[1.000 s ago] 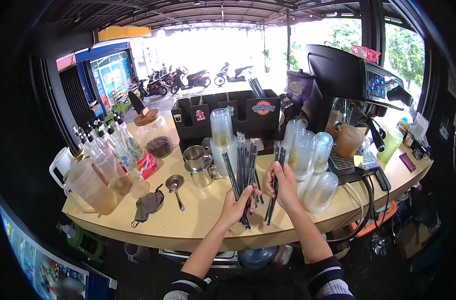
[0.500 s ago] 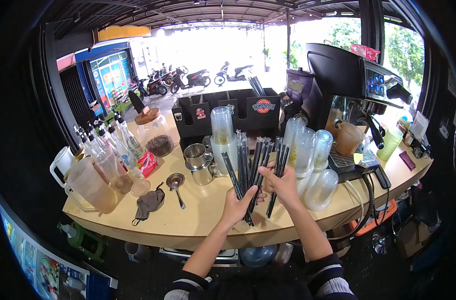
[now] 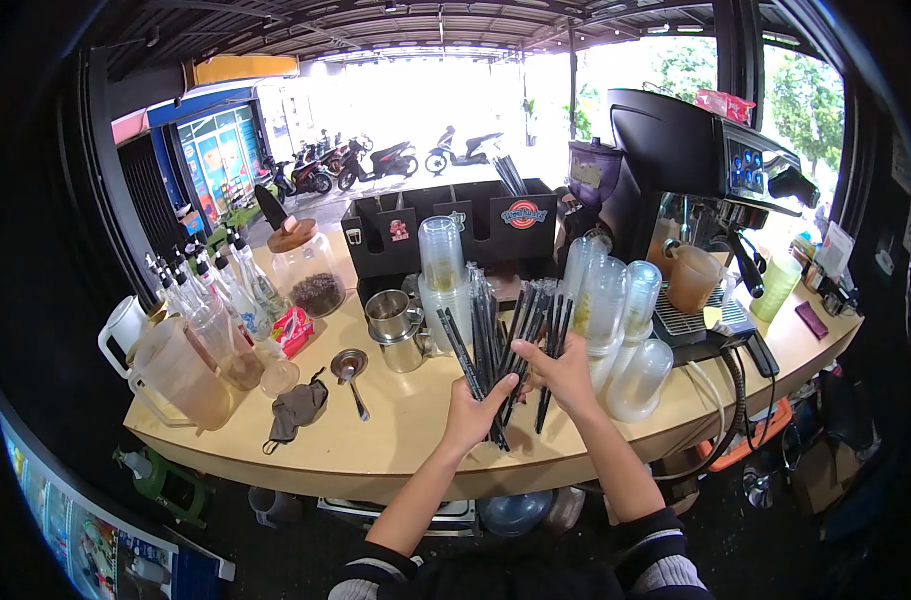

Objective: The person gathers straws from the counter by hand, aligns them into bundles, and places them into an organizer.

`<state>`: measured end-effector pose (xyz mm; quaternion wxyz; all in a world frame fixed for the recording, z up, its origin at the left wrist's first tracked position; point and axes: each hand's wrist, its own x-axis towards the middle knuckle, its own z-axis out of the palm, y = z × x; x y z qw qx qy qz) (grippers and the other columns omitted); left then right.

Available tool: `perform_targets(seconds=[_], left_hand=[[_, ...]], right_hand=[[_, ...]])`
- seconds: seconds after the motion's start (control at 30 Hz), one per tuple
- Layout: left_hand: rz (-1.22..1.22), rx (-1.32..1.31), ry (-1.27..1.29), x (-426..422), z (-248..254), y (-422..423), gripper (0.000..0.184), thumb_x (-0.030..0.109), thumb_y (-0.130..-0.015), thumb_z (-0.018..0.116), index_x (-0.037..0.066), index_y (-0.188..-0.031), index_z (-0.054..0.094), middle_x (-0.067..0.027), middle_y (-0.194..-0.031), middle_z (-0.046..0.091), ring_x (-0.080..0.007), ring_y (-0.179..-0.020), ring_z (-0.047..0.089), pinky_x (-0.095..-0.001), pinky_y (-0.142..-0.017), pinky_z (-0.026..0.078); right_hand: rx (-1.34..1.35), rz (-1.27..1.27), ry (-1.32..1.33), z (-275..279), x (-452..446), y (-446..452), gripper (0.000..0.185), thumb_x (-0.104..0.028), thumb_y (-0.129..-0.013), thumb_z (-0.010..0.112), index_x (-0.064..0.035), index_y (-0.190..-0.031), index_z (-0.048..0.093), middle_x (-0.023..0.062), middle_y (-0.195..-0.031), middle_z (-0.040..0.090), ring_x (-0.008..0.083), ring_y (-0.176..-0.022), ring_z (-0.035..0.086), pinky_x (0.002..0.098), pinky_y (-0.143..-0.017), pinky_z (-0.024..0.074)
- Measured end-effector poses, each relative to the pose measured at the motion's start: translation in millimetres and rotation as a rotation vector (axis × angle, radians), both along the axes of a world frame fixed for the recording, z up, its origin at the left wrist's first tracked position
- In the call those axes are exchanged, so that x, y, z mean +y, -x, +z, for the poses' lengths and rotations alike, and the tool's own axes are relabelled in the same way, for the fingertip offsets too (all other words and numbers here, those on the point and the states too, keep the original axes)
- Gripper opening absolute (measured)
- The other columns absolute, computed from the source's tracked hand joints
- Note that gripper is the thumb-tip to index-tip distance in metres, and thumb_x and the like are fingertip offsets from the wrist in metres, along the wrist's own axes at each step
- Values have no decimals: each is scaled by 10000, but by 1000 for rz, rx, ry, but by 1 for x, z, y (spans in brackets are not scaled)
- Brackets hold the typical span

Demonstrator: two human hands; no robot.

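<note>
Over the wooden counter (image 3: 415, 440), my left hand (image 3: 470, 415) is closed around a bundle of black straws (image 3: 483, 335), which look wrapped in clear film. The straws fan out upward, with their lower ends showing under the fingers. Close on its right, my right hand (image 3: 562, 375) grips a smaller bunch of black straws (image 3: 557, 322). Its thumb reaches across to the straws between the two hands. Behind the straws stand stacked clear plastic cups (image 3: 441, 262) and a black compartment box (image 3: 380, 255) with more straws (image 3: 509, 176) in it.
To the right are upturned cups (image 3: 640, 380) and an espresso machine (image 3: 675, 145). On the left stand a pitcher (image 3: 180, 375), syrup bottles (image 3: 240, 285) and a glass jar (image 3: 315, 265). Metal cups (image 3: 395, 330), a spoon (image 3: 360, 402) and a dark cloth item (image 3: 298, 405) lie nearer.
Both hands stay nearly in place with the straws. The straw tops have shifted slightly, and the view has moved a little.
</note>
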<state>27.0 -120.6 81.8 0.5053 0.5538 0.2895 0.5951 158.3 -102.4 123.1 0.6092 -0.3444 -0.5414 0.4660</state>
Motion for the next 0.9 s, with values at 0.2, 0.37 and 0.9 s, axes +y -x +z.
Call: perform_targets(seconds=[0.2,0.37,0.9], left_hand=[[-58,-27,47,0,2,-2,152,97,-842,539,-37,-905,570,-69,-770,618,-107,-667,576,-241,-620,478],[-79,-27,39,1,0,-1,182,117,-851,529,-45,-931,553,-95,-803,619,-135,-696,598,-250,-631,494],[-32,-49,96,25,-12,14,276,196,-879,495,-39,-1019,529,-71,-779,601,-97,-624,557,-213,-578,449]], right_hand=[[27,68,84,15,-9,3,181,-141,-748,669,-22,-748,533,-14,-489,463,48,-346,397,225,-327,407],[31,77,79,11,-5,0,186,-152,-757,663,-20,-729,536,-25,-449,426,50,-338,392,224,-321,400],[127,-267,-310,-3,18,-3,311,-252,-894,448,-47,-660,452,-6,-542,426,53,-419,388,205,-378,307]])
